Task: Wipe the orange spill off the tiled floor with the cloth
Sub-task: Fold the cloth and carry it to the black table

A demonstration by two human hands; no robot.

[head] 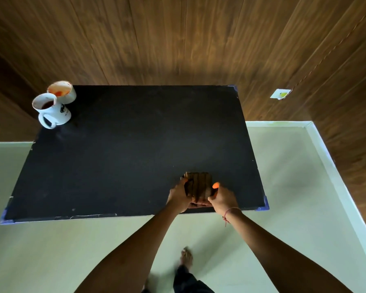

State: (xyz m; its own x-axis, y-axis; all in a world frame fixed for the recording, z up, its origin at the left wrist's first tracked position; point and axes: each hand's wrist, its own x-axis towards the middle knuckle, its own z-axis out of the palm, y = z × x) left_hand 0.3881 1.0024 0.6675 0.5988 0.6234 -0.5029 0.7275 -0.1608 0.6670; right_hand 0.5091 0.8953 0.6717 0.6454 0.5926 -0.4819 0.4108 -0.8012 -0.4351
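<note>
Far left of the hands, two mugs (53, 106) stand touching at the far left corner of the black table (125, 149); the rear one shows orange residue inside. Left hand (179, 196) grips the left edge of the brown folded cloth (199, 185), fingers curled round it. The cloth sits between both hands, over the table's near edge. Right hand (223, 198) clasps its right edge, one fingertip stained orange. Pale floor (283, 187) lies below and right; no spill can be made out.
</note>
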